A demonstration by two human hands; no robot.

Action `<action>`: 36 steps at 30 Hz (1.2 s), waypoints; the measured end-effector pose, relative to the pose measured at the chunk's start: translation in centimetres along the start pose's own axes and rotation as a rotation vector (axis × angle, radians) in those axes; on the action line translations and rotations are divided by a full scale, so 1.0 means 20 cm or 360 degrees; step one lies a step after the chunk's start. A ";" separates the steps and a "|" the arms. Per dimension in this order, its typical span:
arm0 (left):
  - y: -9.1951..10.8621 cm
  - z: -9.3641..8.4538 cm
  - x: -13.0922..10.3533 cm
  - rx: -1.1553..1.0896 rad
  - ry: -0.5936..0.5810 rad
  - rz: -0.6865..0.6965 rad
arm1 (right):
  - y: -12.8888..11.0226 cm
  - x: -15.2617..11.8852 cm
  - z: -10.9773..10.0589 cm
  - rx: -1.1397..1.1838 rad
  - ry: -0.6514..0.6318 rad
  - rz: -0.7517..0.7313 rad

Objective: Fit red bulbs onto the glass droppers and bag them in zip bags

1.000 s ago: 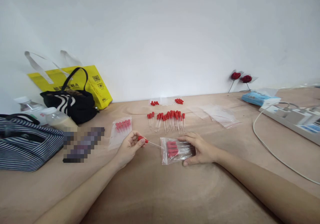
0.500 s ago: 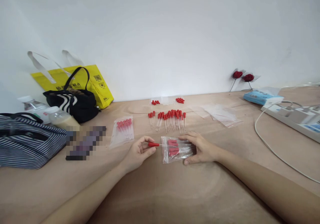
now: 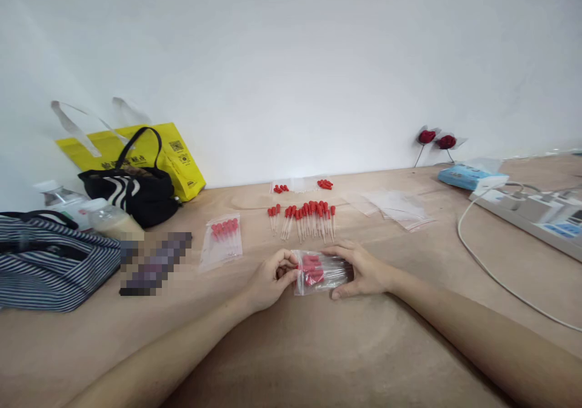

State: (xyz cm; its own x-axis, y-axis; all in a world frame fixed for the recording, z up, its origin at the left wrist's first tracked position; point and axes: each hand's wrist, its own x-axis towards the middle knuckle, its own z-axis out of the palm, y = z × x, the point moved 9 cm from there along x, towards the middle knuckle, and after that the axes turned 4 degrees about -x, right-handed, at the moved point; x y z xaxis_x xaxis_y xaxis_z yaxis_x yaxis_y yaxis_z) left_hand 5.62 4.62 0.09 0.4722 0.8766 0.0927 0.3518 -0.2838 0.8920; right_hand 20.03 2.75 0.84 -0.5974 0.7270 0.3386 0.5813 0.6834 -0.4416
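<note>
My left hand (image 3: 269, 284) is closed on a red-bulbed dropper, at the left mouth of a clear zip bag (image 3: 334, 273). Most of that dropper is hidden by my fingers and the bag. Several droppers with red bulbs (image 3: 313, 270) lie inside the bag, bulbs toward my left hand. My right hand (image 3: 366, 271) grips the bag's far right end between thumb and fingers. Just beyond, loose droppers (image 3: 313, 217) are spread in a row on the table, bulbs pointing away from me. Left of them lies a filled zip bag (image 3: 222, 242) of droppers.
Flat plastic bags (image 3: 395, 208) lie right of the loose droppers. More red bulbs (image 3: 325, 184) rest near the wall. Yellow (image 3: 182, 165), black (image 3: 140, 199) and striped bags (image 3: 59, 262) crowd the left. A power strip (image 3: 522, 217), cable and blue tissue pack (image 3: 466, 177) occupy the right.
My left hand has moved right to the bag's mouth, pushing the dropper further in. Its red bulb is now mostly covered. My right hand stays on the bag's end.
</note>
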 end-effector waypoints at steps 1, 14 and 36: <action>0.00 0.00 0.01 0.0029 0.0022 -0.0019 | 0.00 0.00 0.00 -0.0002 0.0001 0.0001; -0.01 -0.02 0.07 0.0342 0.0171 0.0017 | 0.03 -0.01 -0.03 0.0155 0.0087 0.0107; 0.04 0.06 0.03 0.0571 0.0204 -0.0004 | 0.24 -0.03 -0.09 0.0716 0.0505 0.0568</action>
State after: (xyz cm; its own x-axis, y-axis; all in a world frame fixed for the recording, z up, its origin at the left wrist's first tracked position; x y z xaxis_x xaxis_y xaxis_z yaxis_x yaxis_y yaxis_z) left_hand 7.22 4.50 0.27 0.3741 0.9125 0.1658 0.6241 -0.3799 0.6828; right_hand 24.25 5.66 0.07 -0.1785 0.9353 0.3055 0.3845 0.3521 -0.8533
